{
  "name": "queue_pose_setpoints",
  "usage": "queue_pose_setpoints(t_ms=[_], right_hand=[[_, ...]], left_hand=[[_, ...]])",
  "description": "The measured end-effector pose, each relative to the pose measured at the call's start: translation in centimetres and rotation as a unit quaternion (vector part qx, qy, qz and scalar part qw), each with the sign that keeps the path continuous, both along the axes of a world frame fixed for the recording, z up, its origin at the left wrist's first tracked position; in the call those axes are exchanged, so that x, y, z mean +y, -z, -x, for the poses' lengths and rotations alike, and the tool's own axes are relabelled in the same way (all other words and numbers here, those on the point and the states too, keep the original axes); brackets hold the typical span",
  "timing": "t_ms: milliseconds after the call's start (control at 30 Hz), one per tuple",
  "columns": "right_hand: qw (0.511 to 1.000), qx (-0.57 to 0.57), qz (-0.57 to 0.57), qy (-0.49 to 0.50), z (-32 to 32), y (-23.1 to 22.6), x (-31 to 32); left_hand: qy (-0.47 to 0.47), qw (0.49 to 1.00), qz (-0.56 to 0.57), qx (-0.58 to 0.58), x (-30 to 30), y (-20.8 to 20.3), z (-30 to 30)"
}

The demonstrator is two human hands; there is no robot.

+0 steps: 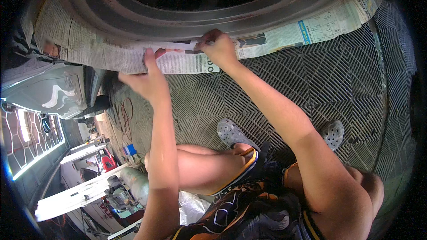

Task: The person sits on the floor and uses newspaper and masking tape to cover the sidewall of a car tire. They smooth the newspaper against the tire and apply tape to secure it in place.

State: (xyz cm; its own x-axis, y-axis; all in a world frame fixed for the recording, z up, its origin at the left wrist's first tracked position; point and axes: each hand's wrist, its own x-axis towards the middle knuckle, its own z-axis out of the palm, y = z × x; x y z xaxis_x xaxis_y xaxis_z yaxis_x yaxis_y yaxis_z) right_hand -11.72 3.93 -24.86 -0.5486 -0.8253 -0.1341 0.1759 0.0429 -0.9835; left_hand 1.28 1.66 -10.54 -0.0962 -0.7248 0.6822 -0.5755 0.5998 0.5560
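Strips of newspaper (102, 53) line the lower curve of a grey wheel rim (178, 24), hiding most of what lies under them. My left hand (149, 80) is at the newspaper's lower edge, slightly blurred. Its thumb rests against the sheet and its fingers stretch out to the left, apart from the thumb. Farther right, my right hand (219, 50) has its fingers bent together on the newspaper's upper edge, close against the rim. A small dark gap shows between the curled fingers.
Ribbed dark floor tiles (284, 98) spread below the wheel. My feet wear grey clogs (233, 133). To the left are a silver car panel (58, 91), a coiled hose (125, 111), a blue container (129, 150), a green compressor tank (134, 182) and white shelving (73, 195).
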Motion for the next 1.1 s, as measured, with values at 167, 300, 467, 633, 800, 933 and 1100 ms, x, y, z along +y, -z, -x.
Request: queue_pose_setpoints(t_ms=[167,300,467,633,800,933,1100], right_hand=[[1.0,-0.012,-0.009,0.003,0.5,0.5,0.2],[1.0,-0.016,-0.001,0.006,0.5,0.3,0.2],[1.0,-0.016,-0.009,0.005,0.4,0.2,-0.1],[1.0,-0.011,0.0,0.022,0.4,0.6,-0.3],[0.999,-0.015,-0.016,0.036,0.4,0.2,0.1],[0.999,-0.008,-0.026,0.04,0.4,0.3,0.0],[0.999,-0.012,-0.029,0.008,0.6,0.2,0.2]], left_hand=[[0.141,0.866,0.256,-0.407,5.9,-5.5,0.3],[0.189,0.626,0.165,-0.738,4.3,-6.9,0.2],[0.136,0.53,0.27,-0.792,-0.7,-5.8,-1.6],[0.157,0.547,0.3,-0.766,-2.0,-5.8,-2.2],[0.179,0.567,0.297,-0.747,-1.8,-6.1,-2.1],[0.178,0.575,0.294,-0.743,-1.1,-6.4,-1.8],[0.171,0.564,0.293,-0.753,-1.2,-6.4,-1.7]])
